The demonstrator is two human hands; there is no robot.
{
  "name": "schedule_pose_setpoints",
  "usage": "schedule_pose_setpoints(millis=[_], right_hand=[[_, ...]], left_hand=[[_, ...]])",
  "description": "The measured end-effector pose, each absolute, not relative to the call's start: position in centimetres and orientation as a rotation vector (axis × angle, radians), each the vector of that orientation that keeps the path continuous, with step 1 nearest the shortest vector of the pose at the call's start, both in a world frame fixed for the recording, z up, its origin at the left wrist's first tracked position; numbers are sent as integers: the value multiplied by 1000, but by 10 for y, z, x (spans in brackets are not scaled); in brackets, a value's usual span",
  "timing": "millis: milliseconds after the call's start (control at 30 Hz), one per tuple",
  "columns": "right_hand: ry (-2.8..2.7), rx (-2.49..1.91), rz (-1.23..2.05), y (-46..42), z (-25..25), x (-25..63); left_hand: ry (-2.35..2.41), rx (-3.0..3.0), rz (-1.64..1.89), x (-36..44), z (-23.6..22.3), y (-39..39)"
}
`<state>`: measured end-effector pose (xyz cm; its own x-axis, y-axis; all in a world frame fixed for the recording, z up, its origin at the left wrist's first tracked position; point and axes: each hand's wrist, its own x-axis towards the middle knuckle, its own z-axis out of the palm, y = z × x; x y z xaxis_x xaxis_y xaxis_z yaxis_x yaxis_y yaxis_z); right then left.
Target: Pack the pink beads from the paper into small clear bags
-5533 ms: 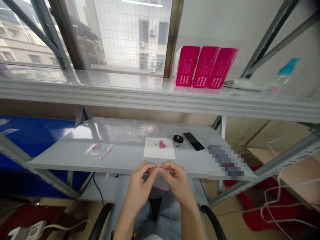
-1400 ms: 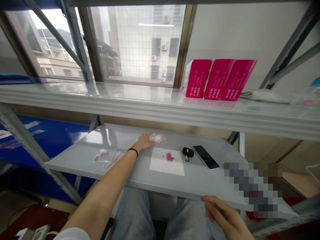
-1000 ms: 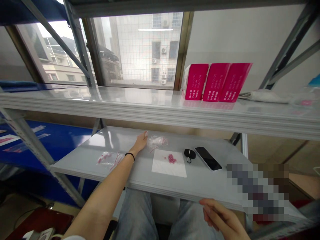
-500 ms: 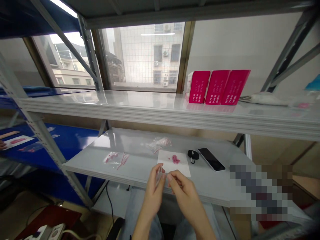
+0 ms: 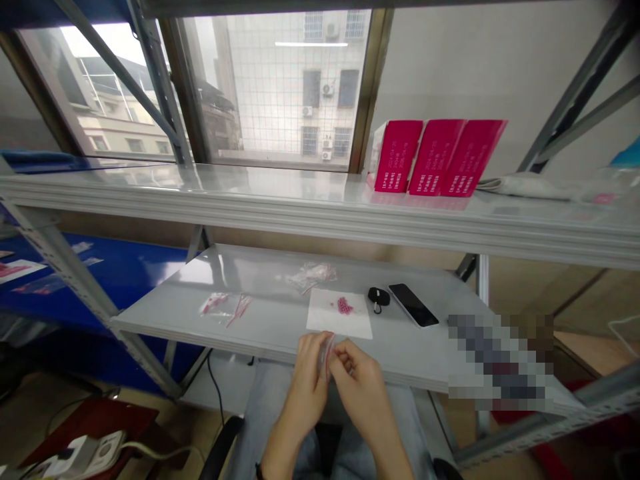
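Left hand (image 5: 306, 373) and right hand (image 5: 361, 393) are pressed close together just past the shelf (image 5: 165, 300) edge, both pinching a tiny clear bag (image 5: 326, 358). Fingers are hiding most of it, so I can't really tell what's inside, just a pinkish tint. Pink beads (image 5: 343, 305) are sitting on white paper (image 5: 330, 317) just ahead.

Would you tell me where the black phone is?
In the head view, the black phone lies toward the right of the grey shelf, just right of the black key fob.
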<state>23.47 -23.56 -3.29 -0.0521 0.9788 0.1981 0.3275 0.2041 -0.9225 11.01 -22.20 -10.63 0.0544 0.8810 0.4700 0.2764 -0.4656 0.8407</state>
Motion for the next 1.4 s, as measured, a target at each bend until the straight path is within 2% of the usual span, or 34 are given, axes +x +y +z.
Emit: schedule_pose_setpoints(millis=[300, 667, 800, 1000, 1067, 1200, 1400], right_hand=[[-1674, -1397, 779, -234, -44, 245], [-1669, -1454, 779, -238, -41, 252], [-1607, -1420, 844, -238, -44, 252], [-1510, -1225, 1118, -228, -59, 261], [-1477, -1247, 1039, -210, -67, 273], [-1635, -1472, 511, -152, -74, 302], [-1914, -1452, 409, -82, -74, 315]], left_hand=[[999, 1900, 1104, 88, -89, -233], [1052, 1895, 1127, 87, -81, -236], [1047, 1917, 1159, 88, -80, -234], [1082, 1950, 1180, 85, -82, -232], [1108, 1949, 1191, 82, -84, -230], [1129, 1947, 1203, 76, -88, -228], [1123, 1913, 1174, 74, -88, -227]])
